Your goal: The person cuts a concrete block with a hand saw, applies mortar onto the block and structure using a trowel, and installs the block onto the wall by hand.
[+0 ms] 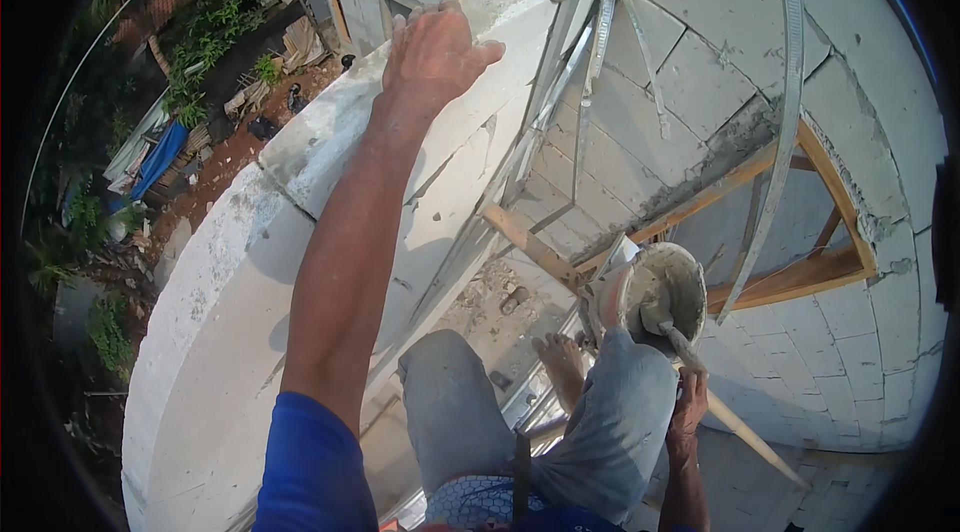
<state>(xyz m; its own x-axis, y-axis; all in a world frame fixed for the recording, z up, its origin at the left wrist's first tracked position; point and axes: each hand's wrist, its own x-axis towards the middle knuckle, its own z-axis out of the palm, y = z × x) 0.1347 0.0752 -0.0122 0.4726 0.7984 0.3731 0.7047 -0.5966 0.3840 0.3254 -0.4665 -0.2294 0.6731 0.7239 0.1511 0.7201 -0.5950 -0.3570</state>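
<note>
My left hand lies on top of a pale block wall, thumb stretched out to the side and fingers reaching to the far edge. Their tips are partly hidden. Low on the right, my right hand is closed round the handle of a trowel. The trowel's mortar-smeared blade dips into a bucket with grey mortar coating its inside. This bucket stands just beyond my right knee.
Right of the bucket, a wooden frame surrounds an opening in a block wall. Thin metal strips hang before it. A wooden pole slants below. Left of my wall, the ground drops far below, with debris and a blue tarp.
</note>
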